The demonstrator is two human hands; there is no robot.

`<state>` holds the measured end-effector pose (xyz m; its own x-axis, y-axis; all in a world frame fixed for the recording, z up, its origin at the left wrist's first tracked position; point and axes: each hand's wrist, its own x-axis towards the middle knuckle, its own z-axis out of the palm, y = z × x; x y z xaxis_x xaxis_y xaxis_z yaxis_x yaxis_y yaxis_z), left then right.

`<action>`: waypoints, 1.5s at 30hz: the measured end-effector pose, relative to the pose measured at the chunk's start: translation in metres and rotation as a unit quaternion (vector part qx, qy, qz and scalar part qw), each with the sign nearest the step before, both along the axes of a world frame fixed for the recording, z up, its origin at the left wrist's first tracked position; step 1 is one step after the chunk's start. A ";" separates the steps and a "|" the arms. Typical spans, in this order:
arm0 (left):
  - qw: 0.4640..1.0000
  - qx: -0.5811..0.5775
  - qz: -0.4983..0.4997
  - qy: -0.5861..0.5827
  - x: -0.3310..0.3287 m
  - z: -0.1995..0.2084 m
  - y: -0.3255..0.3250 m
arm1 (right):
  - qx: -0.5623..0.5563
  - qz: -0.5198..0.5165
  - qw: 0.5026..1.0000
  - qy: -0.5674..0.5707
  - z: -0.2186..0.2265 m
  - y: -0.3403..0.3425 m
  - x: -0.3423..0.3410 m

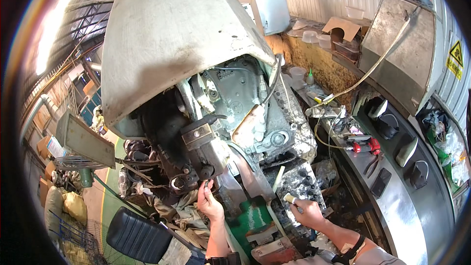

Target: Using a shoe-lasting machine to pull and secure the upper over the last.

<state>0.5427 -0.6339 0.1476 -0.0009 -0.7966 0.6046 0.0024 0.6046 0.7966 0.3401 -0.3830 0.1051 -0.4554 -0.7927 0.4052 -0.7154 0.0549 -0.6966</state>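
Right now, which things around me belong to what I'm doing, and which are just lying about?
Seemingly in the job:
- large machine, left hand up against its dark metal part
- small pale piece in the right hand

Apparently just lying about:
- red-and-black tool
- black rectangular device
- green-tipped bottle
- yellow sack

Right hand [309, 213] grips stub [289, 198]; left hand [211, 205] — at machine [235, 91]

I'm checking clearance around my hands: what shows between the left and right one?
In the head view, mostly a green, pale-streaked machine surface shows between the left hand and the right hand.
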 end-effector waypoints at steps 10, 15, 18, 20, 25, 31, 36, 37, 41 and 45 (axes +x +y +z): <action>0.996 -0.018 0.069 -0.061 0.006 0.015 -0.010 | -0.016 -0.001 1.000 -0.012 0.001 -0.001 0.001; 0.998 0.008 0.043 0.044 0.013 0.019 0.000 | -0.010 -0.002 1.000 -0.014 0.000 0.000 0.001; 0.985 0.155 0.005 0.078 0.021 0.013 0.008 | -0.015 -0.005 1.000 -0.014 0.000 -0.001 0.001; 0.955 0.289 0.005 0.071 0.026 0.009 0.009 | -0.017 -0.005 1.000 -0.016 -0.001 -0.002 0.001; 0.935 0.333 -0.051 0.114 0.026 0.008 0.005 | -0.017 -0.004 1.000 -0.008 -0.001 -0.001 0.002; 0.939 0.318 -0.067 0.116 0.019 0.012 -0.001 | -0.018 -0.007 1.000 -0.002 -0.001 -0.001 0.001; 0.937 0.344 -0.050 0.037 0.021 0.013 -0.005 | -0.010 -0.007 1.000 -0.003 -0.001 -0.001 0.001; 0.935 0.350 -0.045 0.035 0.021 0.013 -0.006 | -0.016 -0.005 1.000 -0.003 -0.001 -0.001 0.001; 0.947 0.314 -0.055 0.029 0.019 0.010 -0.009 | -0.019 -0.009 1.000 0.002 -0.001 -0.002 0.001; 0.952 0.302 -0.043 0.034 0.017 0.008 -0.010 | -0.027 -0.014 1.000 0.005 -0.001 -0.002 0.001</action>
